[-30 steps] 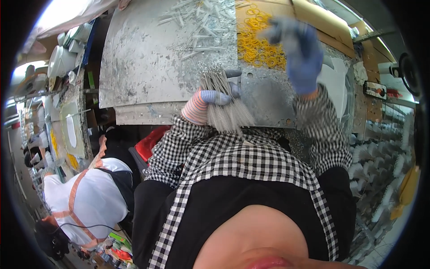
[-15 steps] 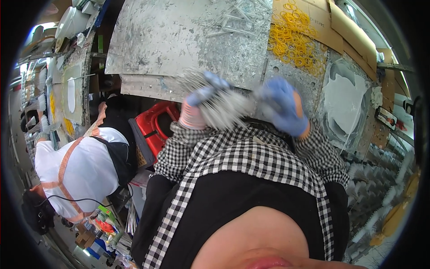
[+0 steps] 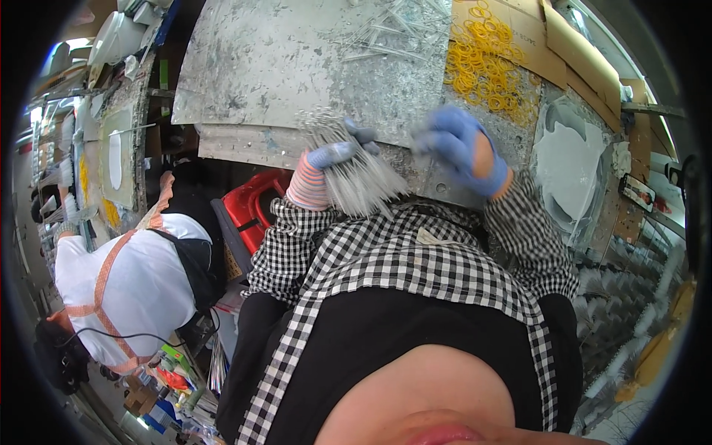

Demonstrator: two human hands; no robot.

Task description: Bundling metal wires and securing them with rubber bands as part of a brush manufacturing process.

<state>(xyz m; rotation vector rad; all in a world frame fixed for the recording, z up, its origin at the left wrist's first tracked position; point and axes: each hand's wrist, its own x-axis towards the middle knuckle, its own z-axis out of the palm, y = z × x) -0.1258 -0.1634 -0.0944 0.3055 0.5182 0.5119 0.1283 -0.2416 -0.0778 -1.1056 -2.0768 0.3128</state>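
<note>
A bundle of thin silvery wire brushes with pale bristles point(image 3: 367, 182) is grasped in the left hand point(image 3: 326, 157), gloved in grey-blue and striped pink, near the front edge of the grey, stained worktop point(image 3: 297, 74). The bristled ends are pointed toward the black-and-white checked apron point(image 3: 415, 259). The blue-gloved right hand point(image 3: 460, 148) is seen apart from the bundle, to its right; its fingers are blurred, so whether anything is gripped cannot be told. Small yellow rings point(image 3: 482, 63) are heaped farther back, beside scattered thin translucent rods point(image 3: 389, 33).
</note>
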